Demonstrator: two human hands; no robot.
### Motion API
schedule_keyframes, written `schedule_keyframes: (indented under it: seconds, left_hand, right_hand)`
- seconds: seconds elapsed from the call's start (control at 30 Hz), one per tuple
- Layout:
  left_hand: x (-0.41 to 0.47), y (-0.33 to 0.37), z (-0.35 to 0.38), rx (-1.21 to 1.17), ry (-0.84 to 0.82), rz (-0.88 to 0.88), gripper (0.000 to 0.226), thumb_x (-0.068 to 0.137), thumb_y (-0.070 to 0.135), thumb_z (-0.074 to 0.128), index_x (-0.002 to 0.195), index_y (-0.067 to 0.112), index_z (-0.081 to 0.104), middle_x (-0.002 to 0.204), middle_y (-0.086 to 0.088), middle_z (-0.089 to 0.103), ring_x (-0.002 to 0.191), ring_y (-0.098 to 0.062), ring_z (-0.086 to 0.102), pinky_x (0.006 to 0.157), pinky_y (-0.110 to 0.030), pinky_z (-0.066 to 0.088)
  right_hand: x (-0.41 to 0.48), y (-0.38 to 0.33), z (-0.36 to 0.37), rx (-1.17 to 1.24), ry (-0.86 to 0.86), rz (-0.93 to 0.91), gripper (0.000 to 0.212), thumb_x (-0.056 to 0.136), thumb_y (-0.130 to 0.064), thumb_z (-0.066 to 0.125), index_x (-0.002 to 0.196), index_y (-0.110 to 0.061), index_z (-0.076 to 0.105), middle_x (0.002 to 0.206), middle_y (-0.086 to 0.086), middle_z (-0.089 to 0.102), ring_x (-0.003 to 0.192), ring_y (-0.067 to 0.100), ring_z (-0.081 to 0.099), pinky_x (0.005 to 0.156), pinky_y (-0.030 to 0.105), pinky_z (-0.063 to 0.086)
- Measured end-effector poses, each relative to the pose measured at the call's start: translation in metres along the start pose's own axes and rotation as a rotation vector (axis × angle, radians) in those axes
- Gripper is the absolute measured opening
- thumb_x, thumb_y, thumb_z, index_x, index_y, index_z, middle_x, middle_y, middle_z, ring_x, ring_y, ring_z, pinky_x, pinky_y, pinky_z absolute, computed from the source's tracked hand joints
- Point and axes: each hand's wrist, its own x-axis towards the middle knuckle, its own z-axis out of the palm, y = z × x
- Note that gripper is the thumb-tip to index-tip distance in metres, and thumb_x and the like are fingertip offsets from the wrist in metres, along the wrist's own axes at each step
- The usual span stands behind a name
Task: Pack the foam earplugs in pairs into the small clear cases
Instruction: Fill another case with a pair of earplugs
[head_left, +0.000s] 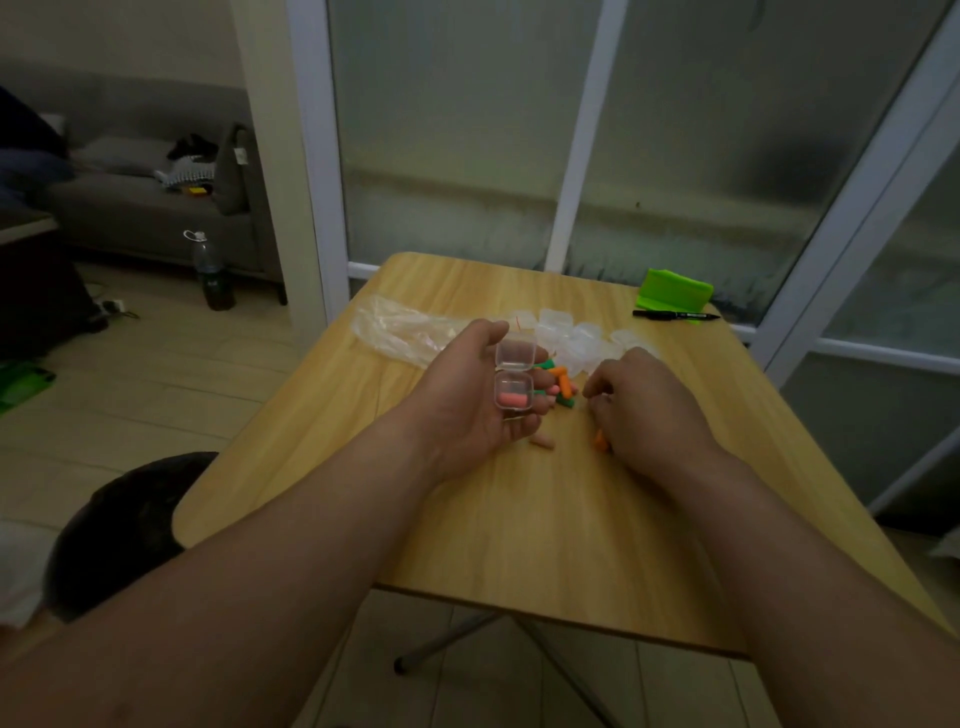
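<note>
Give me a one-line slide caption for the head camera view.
Left hand holds an open clear case with pink foam inside; right hand lies beside loose earplugs.

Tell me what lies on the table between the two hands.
In the head view, a heap of orange and green earplugs and, nearer, one pink earplug lie between the left hand, holding a clear case, and the right hand.
</note>
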Motion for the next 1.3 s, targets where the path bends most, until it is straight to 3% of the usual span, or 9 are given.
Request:
schedule_keyframes:
  seconds: [0.13,0.3,0.47,0.6,0.73,0.9,1.0,1.1,1.3]
  left_hand:
    - [0.000,0.001,-0.002,0.001,0.012,-0.001,0.052,0.106,0.046,0.041,0.126,0.004,0.065,0.090,-0.014,0.069,0.067,-0.021,0.065,0.065,-0.033,0.048]
    - [0.001,0.000,-0.002,0.000,0.020,0.002,0.059,0.106,0.045,0.040,0.139,-0.001,0.058,0.088,-0.013,0.070,0.065,-0.021,0.065,0.062,-0.032,0.048]
    - [0.000,0.002,0.000,-0.012,0.006,0.001,0.049,0.107,0.043,0.039,0.127,0.004,0.061,0.081,-0.012,0.069,0.064,-0.021,0.060,0.062,-0.032,0.044]
    - [-0.001,0.002,0.000,-0.015,-0.025,-0.008,0.043,0.107,0.043,0.038,0.119,0.008,0.060,0.081,-0.012,0.067,0.066,-0.022,0.057,0.063,-0.032,0.043]
    - [-0.001,0.001,-0.002,-0.034,-0.091,-0.016,0.041,0.106,0.042,0.036,0.117,0.010,0.059,0.082,-0.010,0.061,0.065,-0.018,0.051,0.060,-0.031,0.042]
    - [0.003,-0.004,-0.004,-0.083,-0.125,-0.017,0.045,0.107,0.040,0.033,0.120,0.008,0.061,0.074,-0.004,0.057,0.057,-0.012,0.042,0.062,-0.031,0.041]
    - [0.002,-0.004,-0.004,-0.105,-0.122,-0.024,0.043,0.108,0.040,0.033,0.108,0.008,0.061,0.069,-0.004,0.062,0.052,-0.011,0.048,0.065,-0.031,0.042]
    - [0.002,-0.002,-0.005,-0.105,-0.113,-0.020,0.039,0.108,0.040,0.034,0.114,0.010,0.057,0.073,-0.006,0.063,0.052,-0.012,0.051,0.062,-0.031,0.045]
    - [0.004,-0.001,-0.007,-0.111,-0.082,-0.020,0.038,0.106,0.040,0.037,0.119,0.009,0.056,0.079,-0.009,0.063,0.055,-0.012,0.041,0.061,-0.030,0.047]
  right_hand:
    - [-0.002,-0.001,-0.001,0.057,0.019,0.017,0.012,0.101,-0.021,0.058,0.098,-0.031,0.063,0.093,-0.005,0.064,0.083,0.018,0.065,0.074,0.038,0.053]
    - [0.001,0.000,0.000,0.175,0.058,0.028,0.021,0.106,-0.021,0.058,0.120,-0.027,0.070,0.111,-0.002,0.063,0.100,0.019,0.063,0.082,0.033,0.045]
    - [0.002,-0.009,-0.014,0.305,0.114,0.018,0.008,0.100,-0.024,0.068,0.095,-0.030,0.068,0.092,-0.003,0.062,0.083,0.011,0.056,0.064,0.023,0.034]
    - [-0.007,-0.033,-0.032,0.587,0.161,0.003,0.008,0.098,-0.024,0.072,0.092,-0.028,0.067,0.083,-0.004,0.069,0.077,0.013,0.065,0.066,0.032,0.048]
    - [-0.020,-0.058,-0.038,0.683,0.132,-0.049,0.008,0.097,-0.024,0.075,0.094,-0.026,0.068,0.082,-0.005,0.070,0.074,0.005,0.065,0.063,0.022,0.049]
    - [-0.029,-0.069,-0.028,0.614,0.072,-0.083,0.010,0.095,-0.027,0.078,0.091,-0.026,0.069,0.091,-0.007,0.066,0.081,0.000,0.062,0.061,0.010,0.047]
    - [-0.029,-0.072,-0.026,0.573,0.083,-0.077,0.011,0.094,-0.023,0.080,0.087,-0.025,0.070,0.100,0.001,0.058,0.081,-0.008,0.056,0.060,0.003,0.043]
    - [-0.029,-0.073,-0.028,0.573,0.078,-0.060,0.008,0.094,-0.020,0.078,0.089,-0.022,0.072,0.102,0.005,0.056,0.078,-0.014,0.054,0.055,0.001,0.042]
    - [-0.027,-0.074,-0.022,0.539,0.078,-0.048,0.007,0.093,-0.028,0.079,0.089,-0.029,0.073,0.100,0.001,0.056,0.082,-0.001,0.057,0.063,0.002,0.041]
